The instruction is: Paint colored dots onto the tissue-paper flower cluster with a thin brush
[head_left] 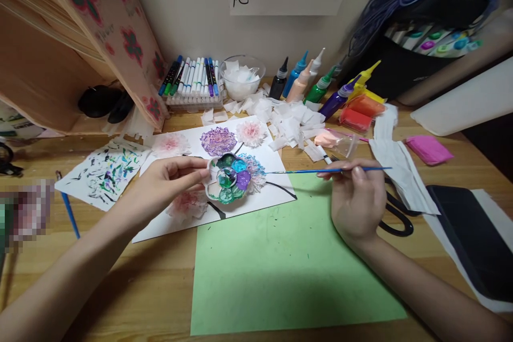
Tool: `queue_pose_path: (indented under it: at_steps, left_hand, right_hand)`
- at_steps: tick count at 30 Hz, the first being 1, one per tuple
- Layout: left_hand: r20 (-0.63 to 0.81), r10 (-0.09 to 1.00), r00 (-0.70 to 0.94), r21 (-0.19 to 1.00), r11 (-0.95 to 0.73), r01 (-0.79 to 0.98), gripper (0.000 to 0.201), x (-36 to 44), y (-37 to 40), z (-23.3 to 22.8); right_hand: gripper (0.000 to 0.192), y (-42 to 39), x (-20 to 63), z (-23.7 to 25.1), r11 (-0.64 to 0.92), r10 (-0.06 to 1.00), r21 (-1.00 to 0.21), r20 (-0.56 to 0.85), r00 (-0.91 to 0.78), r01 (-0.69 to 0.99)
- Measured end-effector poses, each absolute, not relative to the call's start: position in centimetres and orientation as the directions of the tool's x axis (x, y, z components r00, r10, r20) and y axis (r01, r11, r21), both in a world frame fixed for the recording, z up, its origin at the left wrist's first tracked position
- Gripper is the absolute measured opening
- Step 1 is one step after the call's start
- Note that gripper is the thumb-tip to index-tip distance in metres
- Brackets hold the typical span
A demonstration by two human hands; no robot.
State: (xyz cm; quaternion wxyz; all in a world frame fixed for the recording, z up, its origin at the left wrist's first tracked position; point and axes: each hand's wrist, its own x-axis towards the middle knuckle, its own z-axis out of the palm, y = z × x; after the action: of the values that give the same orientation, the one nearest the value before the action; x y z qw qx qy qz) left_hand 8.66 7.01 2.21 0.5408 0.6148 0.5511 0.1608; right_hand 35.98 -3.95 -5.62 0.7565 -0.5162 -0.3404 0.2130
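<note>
Left hand (170, 179) grips the palette (214, 190) (paint-smeared) by its left rim.

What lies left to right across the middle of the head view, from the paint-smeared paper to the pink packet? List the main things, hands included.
Paint-smeared paper → left hand → flower-shaped paint palette → right hand → pink packet.
</note>
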Motion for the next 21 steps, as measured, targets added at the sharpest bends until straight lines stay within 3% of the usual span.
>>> queue_pose_path:
  at_steps: [9,21]
  left_hand:
    - [-0.412,0.855,0.315,0.842,0.226,0.489,0.036,8.31,7.39,1.83]
    - [-0.418,0.862,0.288,0.824,0.226,0.519,0.034,8.60,7.30,2.45]
  right_hand:
    - [0.010,-3.26,36.76,-6.65,0.256,0.739,-0.964,0.145,0.658,-0.074]
    - [0.011,-3.17,36.69,-6.72,0.227,0.755,-0.972,0.133,0.642,-0.066]
